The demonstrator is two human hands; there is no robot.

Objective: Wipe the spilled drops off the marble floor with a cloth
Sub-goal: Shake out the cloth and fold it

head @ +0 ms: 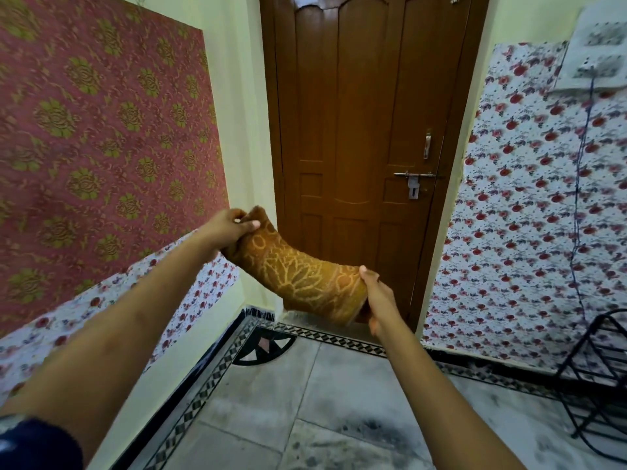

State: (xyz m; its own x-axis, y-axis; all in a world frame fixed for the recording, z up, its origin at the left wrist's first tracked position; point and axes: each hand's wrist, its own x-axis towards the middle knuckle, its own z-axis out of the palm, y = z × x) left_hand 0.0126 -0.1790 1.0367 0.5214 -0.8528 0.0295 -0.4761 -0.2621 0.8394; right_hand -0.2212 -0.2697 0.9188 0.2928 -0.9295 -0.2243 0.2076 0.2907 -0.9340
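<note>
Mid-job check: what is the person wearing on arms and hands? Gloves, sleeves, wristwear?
No gloves or rings show on the left hand or right hand. The left arm is uncovered up to a dark blue sleeve, with a greyish strip beside it that I cannot identify. The right arm shows no sleeve or wristwear.

Marble floor [339, 385]: pale grey veined slabs with visible joints. A black-and-white chequered border [217, 368] runs along the walls from 7 o'clock to 3 o'clock. A fan-shaped inlay [263, 347] sits in the corner at 11 o'clock. Dark smudges [366, 432] at 6 o'clock. A black wire rack [597, 385] stands at 4 o'clock.
</note>
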